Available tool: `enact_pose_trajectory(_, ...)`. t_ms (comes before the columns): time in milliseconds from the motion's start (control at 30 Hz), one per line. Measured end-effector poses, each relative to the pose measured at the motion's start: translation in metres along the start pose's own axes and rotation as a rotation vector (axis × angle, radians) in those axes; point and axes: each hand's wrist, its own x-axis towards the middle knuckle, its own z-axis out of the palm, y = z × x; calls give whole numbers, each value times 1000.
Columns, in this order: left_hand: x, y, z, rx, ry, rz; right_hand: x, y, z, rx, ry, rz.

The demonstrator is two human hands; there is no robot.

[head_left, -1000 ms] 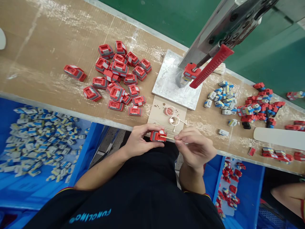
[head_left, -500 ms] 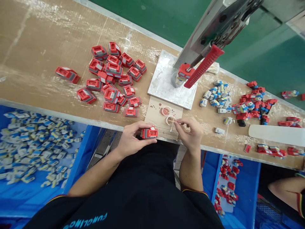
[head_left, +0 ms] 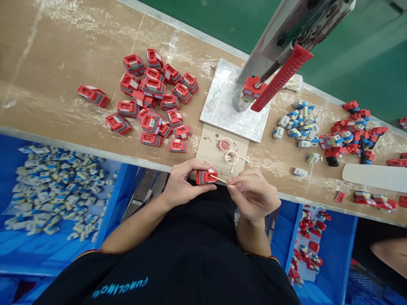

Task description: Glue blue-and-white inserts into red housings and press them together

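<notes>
My left hand point(head_left: 182, 185) grips a red and grey plastic toy car part point(head_left: 206, 176), its hollow side turned up. Between the fingertips of my right hand point(head_left: 252, 193) is a thin cotton swab point(head_left: 219, 179), whose far end meets the recess of the red part. Just beyond my hands, a piece of cardboard point(head_left: 206, 148) carries two small round cups: one with red contents point(head_left: 225, 144) and a whitish one point(head_left: 231, 158). Other swabs point(head_left: 243, 159) lie by the whitish cup.
A hand press with a red lever point(head_left: 281, 78) stands on a metal plate point(head_left: 219, 103). Red parts point(head_left: 152, 87) are heaped left, white-blue pieces point(head_left: 300, 123) and red pieces point(head_left: 349, 135) right. Blue bins point(head_left: 108, 212) hold more below the table. A person's arm point(head_left: 389, 254) shows at right.
My right hand has moved from the whitish cup toward my left hand, bringing a swab to the red part. The whole view has shifted slightly.
</notes>
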Motion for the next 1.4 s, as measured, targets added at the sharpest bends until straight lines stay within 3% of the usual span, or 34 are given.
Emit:
enact_pose_trajectory(533,-2,-3,0,11,26,66,-1,3,-7,-28,-17,-1)
enact_pose_trajectory(700,-3,-7,-3,24,54,37,-1,24,-24,-73,116,69)
enact_pose_trajectory(767,-2,-9,-4,25,72,25,0,39,-28,-181,72,102)
enact_pose_trajectory(933,-1,-10,-3,38,87,42,3,60,-26,-344,-176,113)
enact_pose_trajectory(1167,2,-7,-3,99,55,112,2,23,-28,-154,3,87)
enact_pose_trajectory(1267,3,-6,-1,128,52,153,1,8,-20,-75,-13,50)
enact_pose_trajectory(1400,4,-4,1,142,49,189,1,5,-8,-29,-62,22)
